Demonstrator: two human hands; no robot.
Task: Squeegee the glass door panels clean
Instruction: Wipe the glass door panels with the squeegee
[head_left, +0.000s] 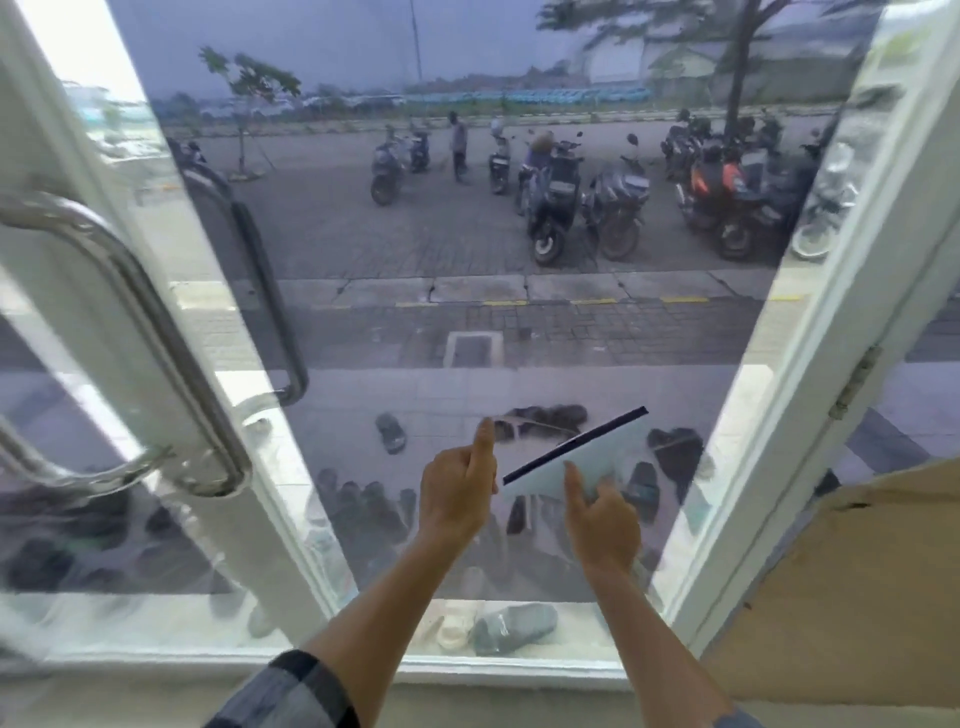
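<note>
A white-framed glass door panel (467, 291) fills the middle of the head view. Low on the glass, my right hand (602, 525) grips a pale, flat squeegee (582, 457) whose dark rubber blade slants up to the right. The blade lies against the glass. My left hand (460, 493) is just left of the squeegee's lower end, fingers curled and the index finger pointing up near the pane. I cannot tell whether the left hand touches the squeegee.
A second door leaf with a curved steel pull handle (135, 332) stands at the left. The white frame with a hinge (857, 379) runs up the right side. Brown cardboard (841, 597) leans at lower right. Sandals and parked motorbikes show outside through the glass.
</note>
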